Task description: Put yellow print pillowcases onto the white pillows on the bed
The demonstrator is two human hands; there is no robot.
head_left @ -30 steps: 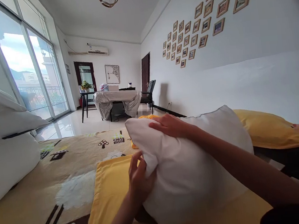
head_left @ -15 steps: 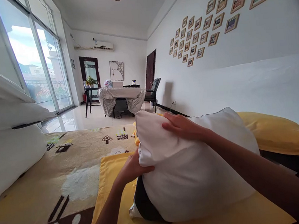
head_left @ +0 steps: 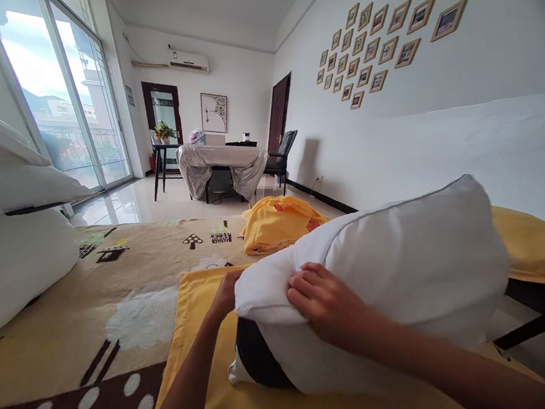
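The right hand [head_left: 325, 299] lies over the near face of the white pillow [head_left: 412, 249], toward its left end; its fingers are drawn together and curled against the creased fabric, apparently gripping it. The left hand [head_left: 227, 292] is positioned at the left corner of the same pillow; its fingers are hidden behind the fabric, so whether they pinch or merely support cannot be told. The white pillow is above the flat yellow cloth [head_left: 196, 290], tilted, with its right end raised. A black patch [head_left: 261, 357] shows below its left end; whether it is part of the pillow cannot be determined. Status, by judgement: handling is in progress; both hands are placed at the left end, while release and laying the pillow flat are not yet done. No part of the yellow cloth is seen wrapped over the pillow. The patterned blanket [head_left: 138, 259] extends under and beyond the cloth. To the left, white bedding [head_left: 21, 254] is stacked. Beyond the pillow lies a crumpled yellow fabric [head_left: 276, 220]; to the right, a yellow pillow [head_left: 536, 243] is partly visible. Farther away stands a black armchair [head_left: 287, 151]; an air conditioner [head_left: 188, 60] is mounted on the far wall.
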